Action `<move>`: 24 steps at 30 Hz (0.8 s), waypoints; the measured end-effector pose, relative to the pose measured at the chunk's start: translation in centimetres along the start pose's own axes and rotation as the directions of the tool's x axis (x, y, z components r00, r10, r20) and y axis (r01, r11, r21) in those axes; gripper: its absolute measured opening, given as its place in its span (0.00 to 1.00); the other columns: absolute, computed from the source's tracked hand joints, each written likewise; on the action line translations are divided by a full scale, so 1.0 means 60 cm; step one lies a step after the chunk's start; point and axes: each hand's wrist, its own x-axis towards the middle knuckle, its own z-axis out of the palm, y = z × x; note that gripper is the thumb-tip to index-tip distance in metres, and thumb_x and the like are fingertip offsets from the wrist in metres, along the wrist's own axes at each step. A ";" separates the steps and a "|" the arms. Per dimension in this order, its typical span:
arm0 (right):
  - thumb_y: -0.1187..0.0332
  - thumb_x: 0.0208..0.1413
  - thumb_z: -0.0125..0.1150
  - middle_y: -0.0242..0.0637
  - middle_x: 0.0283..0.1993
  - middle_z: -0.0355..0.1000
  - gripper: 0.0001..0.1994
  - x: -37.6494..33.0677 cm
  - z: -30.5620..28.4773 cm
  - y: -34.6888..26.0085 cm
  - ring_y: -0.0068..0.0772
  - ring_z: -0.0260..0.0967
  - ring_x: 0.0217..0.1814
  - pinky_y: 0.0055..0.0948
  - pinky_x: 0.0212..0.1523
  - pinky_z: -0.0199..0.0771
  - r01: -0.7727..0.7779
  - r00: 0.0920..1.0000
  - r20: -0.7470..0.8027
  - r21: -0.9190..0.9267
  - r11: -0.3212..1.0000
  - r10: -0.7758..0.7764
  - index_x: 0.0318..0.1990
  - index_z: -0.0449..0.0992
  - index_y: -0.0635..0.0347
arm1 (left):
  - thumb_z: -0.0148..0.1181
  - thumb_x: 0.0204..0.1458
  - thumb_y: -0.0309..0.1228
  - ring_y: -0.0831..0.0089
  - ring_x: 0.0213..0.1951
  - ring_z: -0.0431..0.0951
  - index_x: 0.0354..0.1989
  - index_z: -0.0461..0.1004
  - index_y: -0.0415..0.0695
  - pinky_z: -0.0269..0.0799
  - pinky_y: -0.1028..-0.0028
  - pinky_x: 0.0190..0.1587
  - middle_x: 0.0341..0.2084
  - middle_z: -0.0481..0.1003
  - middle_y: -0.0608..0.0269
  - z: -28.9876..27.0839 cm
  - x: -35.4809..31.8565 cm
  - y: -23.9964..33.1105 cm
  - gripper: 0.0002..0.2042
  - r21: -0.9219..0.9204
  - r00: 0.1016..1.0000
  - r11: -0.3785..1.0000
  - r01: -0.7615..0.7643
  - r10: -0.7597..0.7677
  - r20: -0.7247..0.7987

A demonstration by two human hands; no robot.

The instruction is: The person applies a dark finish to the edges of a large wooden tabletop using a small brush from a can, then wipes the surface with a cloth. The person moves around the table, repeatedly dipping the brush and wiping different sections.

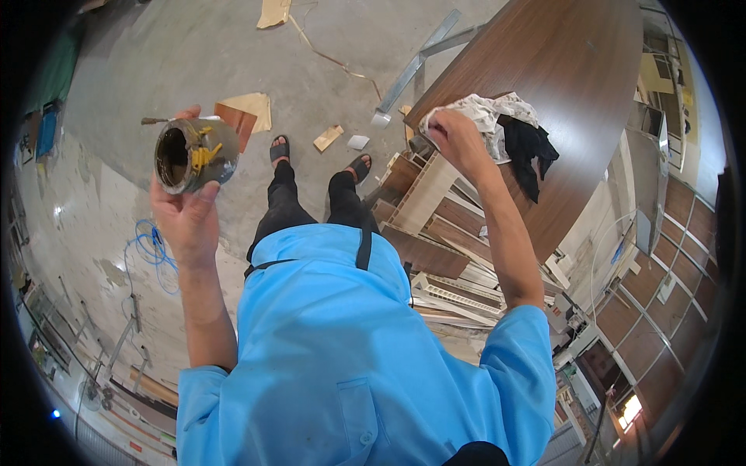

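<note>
My left hand (186, 221) is raised on the left, wrapped round a round, open-topped can (221, 159). Its wall is greyish with yellow smears, and its inside looks dark brown. A thin stick with a dark, brush-like tip (149, 121) juts out past the can's far side; how it is held there is hidden. On the right, my right hand (460, 140) is closed at the edge of a crumpled white patterned cloth (493, 109), its fingers partly turned from view. The cloth lies on a brown wood-grain panel (559, 58), with a black cloth (528, 147) beside it.
Stacked board offcuts (447, 233) lean below the panel, right of my legs. A metal frame leg (416, 70) stands near its far corner. Scraps of board (328, 137) lie on the concrete floor near my sandals. Blue tubing (155, 252) is coiled at the left.
</note>
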 end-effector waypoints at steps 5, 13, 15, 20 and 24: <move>0.76 0.53 0.67 0.49 0.35 0.74 0.07 -0.011 -0.005 0.003 0.58 0.73 0.41 0.47 0.42 0.72 -0.038 0.999 0.026 0.018 0.999 0.037 0.34 0.73 0.66 | 0.77 0.50 0.38 0.51 0.70 0.69 0.67 0.72 0.41 0.60 0.54 0.75 0.69 0.66 0.48 -0.006 0.003 -0.003 0.36 0.109 0.999 0.993 -0.043 0.041 0.017; 0.76 0.52 0.68 0.49 0.33 0.75 0.06 -0.012 -0.001 0.001 0.57 0.74 0.40 0.45 0.41 0.73 0.079 0.995 -0.072 0.096 0.992 -0.072 0.34 0.75 0.65 | 0.79 0.46 0.30 0.56 0.72 0.65 0.65 0.73 0.40 0.61 0.54 0.74 0.69 0.67 0.47 -0.002 0.004 0.000 0.35 0.029 0.999 0.999 -0.027 0.026 0.029; 0.76 0.52 0.68 0.50 0.33 0.75 0.06 -0.013 -0.003 0.004 0.57 0.74 0.39 0.46 0.41 0.73 -0.078 0.997 0.026 0.054 0.995 0.077 0.34 0.75 0.66 | 0.79 0.46 0.30 0.56 0.72 0.65 0.65 0.73 0.40 0.61 0.54 0.74 0.69 0.67 0.47 0.000 0.004 0.001 0.35 0.004 0.999 1.000 -0.017 0.017 0.035; 0.75 0.52 0.68 0.50 0.33 0.76 0.06 -0.012 -0.012 0.006 0.57 0.75 0.38 0.46 0.40 0.73 -0.063 0.998 0.011 0.072 0.995 0.062 0.34 0.76 0.66 | 0.79 0.48 0.39 0.52 0.70 0.69 0.68 0.71 0.40 0.60 0.54 0.75 0.70 0.65 0.48 -0.001 0.006 0.002 0.38 0.085 0.998 0.995 -0.049 0.046 0.035; 0.75 0.51 0.68 0.49 0.31 0.76 0.06 0.000 -0.009 0.000 0.55 0.76 0.36 0.44 0.38 0.74 -0.058 0.998 0.012 0.058 0.997 0.058 0.34 0.77 0.66 | 0.79 0.48 0.39 0.53 0.70 0.69 0.68 0.71 0.40 0.61 0.54 0.74 0.70 0.66 0.48 -0.007 0.008 0.001 0.38 0.098 0.998 0.994 -0.055 0.052 0.028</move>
